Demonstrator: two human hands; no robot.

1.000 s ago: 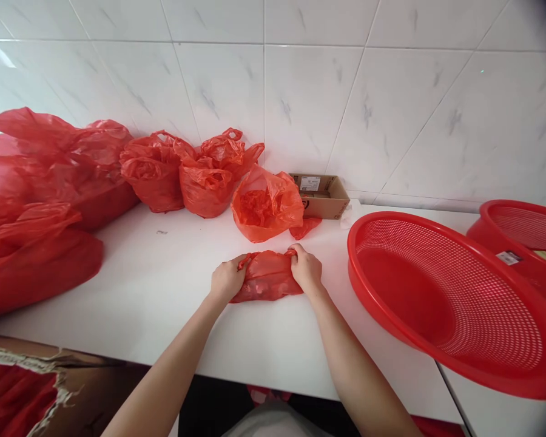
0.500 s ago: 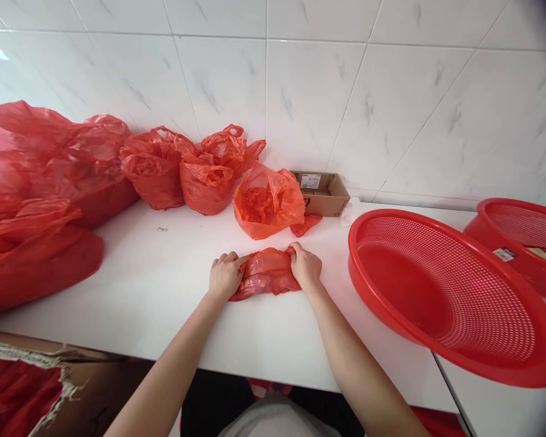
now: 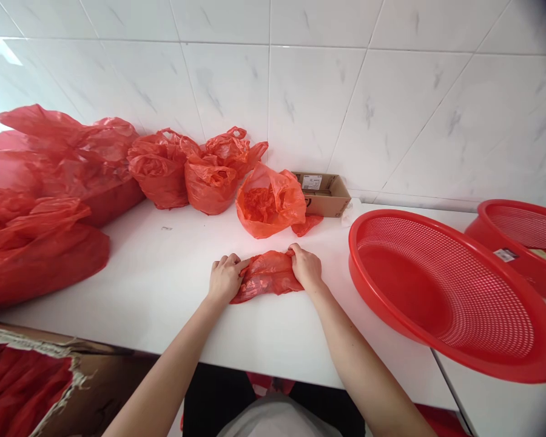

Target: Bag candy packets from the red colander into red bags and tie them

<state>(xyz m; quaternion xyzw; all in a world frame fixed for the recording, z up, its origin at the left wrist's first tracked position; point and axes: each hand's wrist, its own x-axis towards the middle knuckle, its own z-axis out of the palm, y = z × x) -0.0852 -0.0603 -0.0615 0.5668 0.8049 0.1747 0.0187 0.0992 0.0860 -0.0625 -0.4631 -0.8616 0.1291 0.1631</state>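
Note:
A red plastic bag [image 3: 269,273] lies flattened on the white table, with something pinkish and shiny showing through its thin film; I cannot make out what that is. My left hand [image 3: 225,276] is closed on the bag's left end, fingers bent over the edge. At the right end, my right hand [image 3: 306,265] pinches the upper corner between thumb and fingers. Just behind the hands stands an open red plastic bag [image 3: 270,203] with crumpled red film inside. A small red scrap of bag [image 3: 307,226] lies beside it.
Several filled red bags [image 3: 212,182] line the tiled wall to the left. A small cardboard box [image 3: 326,194] sits behind. Two red plastic baskets [image 3: 404,285] take up the right side. An open carton [image 3: 91,388] of red material stands below the table's left front edge.
Both hands keep their hold on the bag, which is almost unmoved. The view has shifted slightly, so the bags at the left appear a little further right.

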